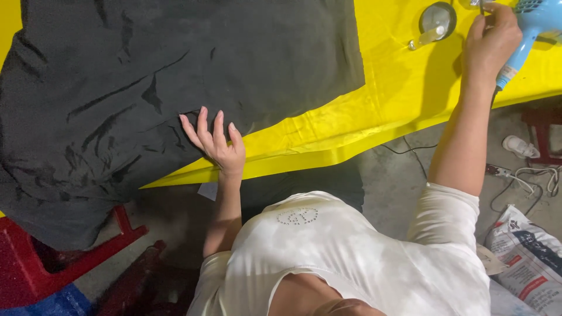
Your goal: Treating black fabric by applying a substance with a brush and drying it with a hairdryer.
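Note:
A large dark grey cloth (146,76) lies spread over a table with a yellow cover (398,88) and hangs off the near left edge. My left hand (213,143) rests flat on the cloth's near edge, fingers spread. My right hand (492,38) is raised at the far right, closed around the handle of a light blue hair dryer (535,20). A thin metal piece shows above the fingers of that hand; what it is I cannot tell.
A round dark dish with a small bottle-like object (436,23) sits on the yellow cover near my right hand. Red plastic stools (58,257) stand low left. On the concrete floor at right lie cables, a power strip (500,171) and a printed sack (527,257).

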